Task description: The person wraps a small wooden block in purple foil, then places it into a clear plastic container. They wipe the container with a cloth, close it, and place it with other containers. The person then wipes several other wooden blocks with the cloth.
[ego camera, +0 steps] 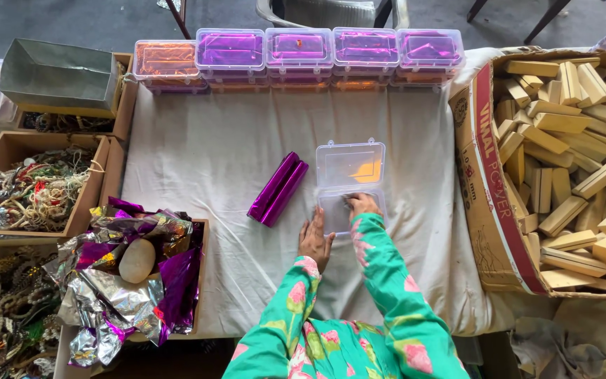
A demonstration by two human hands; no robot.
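Item: clear plastic box (349,184), hinged, lid thrown open. It lies near the middle of the cloth-covered counter (198,154), directly ahead of the person. The lid half lies on the far side and the tray half on the near side, so the box's long axis runs away from the person.

Right hand (361,204): inside the near tray half, fingers curled down onto its floor. Whether they pinch anything is hidden; cannot tell.

Left hand (314,241): flat on the cloth, fingers spread and released, holding nothing. It rests just beside the tray's near-left corner, touching or almost touching the edge.

Item: purple foil-wrapped block (278,189), oblong. It lies to the left of the box and a little beyond the left hand, long axis slanting from near-left to far-right. The left hand is the nearer one; the box stands between the block and the right hand.

Surrounding stock:
- row of closed clear boxes (299,56) with purple or orange foil inside, along the far edge
- cardboard carton of bare wooden blocks (562,168) at the right
- tray of crumpled foil sheets (135,281) weighted by a stone (137,260) at the near left
- wooden trays of beaded jewellery (33,189) at the far left
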